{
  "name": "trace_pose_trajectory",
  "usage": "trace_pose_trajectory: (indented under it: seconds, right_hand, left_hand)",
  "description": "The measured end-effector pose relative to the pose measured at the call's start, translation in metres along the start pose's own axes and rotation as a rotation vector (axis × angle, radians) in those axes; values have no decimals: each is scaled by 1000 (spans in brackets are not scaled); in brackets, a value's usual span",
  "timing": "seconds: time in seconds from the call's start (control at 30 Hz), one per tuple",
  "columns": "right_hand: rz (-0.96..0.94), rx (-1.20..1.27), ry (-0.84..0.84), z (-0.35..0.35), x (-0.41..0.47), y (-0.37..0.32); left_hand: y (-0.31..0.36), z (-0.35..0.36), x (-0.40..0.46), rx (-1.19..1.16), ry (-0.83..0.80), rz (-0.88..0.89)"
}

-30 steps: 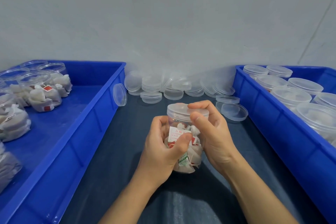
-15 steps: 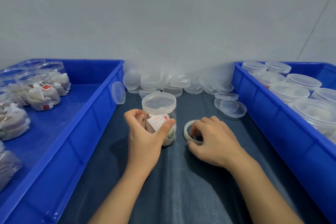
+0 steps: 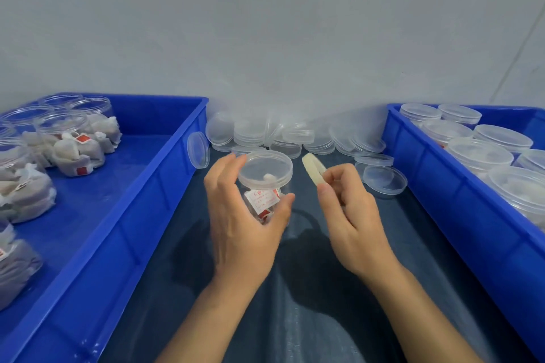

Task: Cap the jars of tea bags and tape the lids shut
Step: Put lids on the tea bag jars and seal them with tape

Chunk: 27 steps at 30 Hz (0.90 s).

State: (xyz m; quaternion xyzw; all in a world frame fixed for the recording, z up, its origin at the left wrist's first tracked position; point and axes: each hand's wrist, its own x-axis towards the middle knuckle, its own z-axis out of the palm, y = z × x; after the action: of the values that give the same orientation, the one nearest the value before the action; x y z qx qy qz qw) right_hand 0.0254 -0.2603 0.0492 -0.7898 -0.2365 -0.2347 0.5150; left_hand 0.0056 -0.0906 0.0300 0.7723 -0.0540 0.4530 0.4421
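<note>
A: The jar (image 3: pixel 265 200) of tea bags, from the head view: where is it?

B: Mid-surface, between the two blue bins; its clear lid (image 3: pixel 264 169) is on; the left hand (image 3: pixel 241 215) has its grip clamped round the jar body, thumb on the near side, fingers round the far side.

A: And the right hand (image 3: pixel 351 209)?

B: Just beside the jar, toward the right bin (image 3: pixel 460 215); its grip is pinched together on a roll of tape (image 3: pixel 314 168), held on edge, apart from the lid.

A: What else?

B: Loose lids (image 3: pixel 265 135) heaped along the far edge of the dark surface (image 3: pixel 295 318); the left bin (image 3: pixel 124 230) holds open jars (image 3: pixel 65 138) of tea bags toward its far left corner; the right bin holds capped jars (image 3: pixel 477 153).
</note>
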Motion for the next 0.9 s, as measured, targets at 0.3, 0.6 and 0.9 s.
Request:
trace_pose_trajectory:
  seconds: [0.3, 0.6, 0.9]
  right_hand:
    - [-199, 129, 31, 11, -10, -9]
    - [-446, -51, 78, 7, -8, -12]
    - [-403, -171, 129, 10, -8, -13]
  left_hand:
    - [17, 0, 0, 11, -128, 144]
    - [19, -7, 1, -92, -199, 43]
    - [24, -9, 1, -102, -76, 114]
